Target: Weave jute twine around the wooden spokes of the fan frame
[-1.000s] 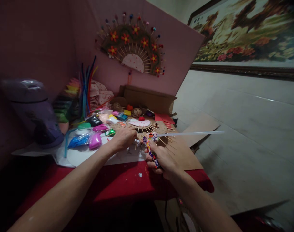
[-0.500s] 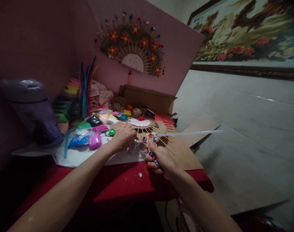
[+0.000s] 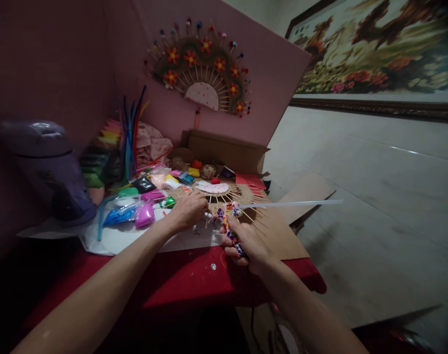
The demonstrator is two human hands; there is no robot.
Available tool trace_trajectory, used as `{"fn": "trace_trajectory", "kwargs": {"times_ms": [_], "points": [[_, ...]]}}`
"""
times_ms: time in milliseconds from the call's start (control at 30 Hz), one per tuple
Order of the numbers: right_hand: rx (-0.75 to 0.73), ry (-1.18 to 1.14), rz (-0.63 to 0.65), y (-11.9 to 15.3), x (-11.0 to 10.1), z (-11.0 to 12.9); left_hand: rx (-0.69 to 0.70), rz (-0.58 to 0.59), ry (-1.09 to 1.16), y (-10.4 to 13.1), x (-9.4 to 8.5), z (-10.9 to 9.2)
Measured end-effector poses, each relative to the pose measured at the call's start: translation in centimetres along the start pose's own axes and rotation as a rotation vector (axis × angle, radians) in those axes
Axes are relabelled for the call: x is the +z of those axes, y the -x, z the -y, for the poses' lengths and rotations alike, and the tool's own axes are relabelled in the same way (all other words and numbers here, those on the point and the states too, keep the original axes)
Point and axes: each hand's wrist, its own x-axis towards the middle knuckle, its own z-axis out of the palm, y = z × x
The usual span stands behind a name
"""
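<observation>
In my right hand (image 3: 248,241) is a flower-patterned hot glue gun (image 3: 235,241), its handle wrapped by my fingers. A long translucent glue stick (image 3: 293,203) sticks out of its back toward the right. The gun's nose points left, close to my left hand (image 3: 190,209), whose fingers are curled together over the left part of a half-round fan (image 3: 248,195). What those fingers pinch is hidden. This fan has thin wooden sticks, a woven burlap band and a white dotted centre (image 3: 212,188); it lies on the table.
Bagged coloured clay (image 3: 144,215) and pipe cleaners (image 3: 130,137) lie and stand at the left, beside a purple lidded container (image 3: 54,172). Behind are twine balls (image 3: 208,171) and a cardboard box (image 3: 227,150). A finished-looking flowered fan (image 3: 201,73) hangs on the pink board. Cardboard (image 3: 286,243) covers the table's right side.
The glue stick's far end has shifted very slightly to the right. Both hands keep nearly the same place and grip.
</observation>
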Motion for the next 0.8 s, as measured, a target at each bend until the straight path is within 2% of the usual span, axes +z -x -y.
{"fn": "trace_trajectory", "kwargs": {"times_ms": [800], "points": [[-0.024, -0.009, 0.015, -0.01, -0.02, -0.14, 0.017, -0.004, -0.017, 0.05, -0.08, -0.01]]}}
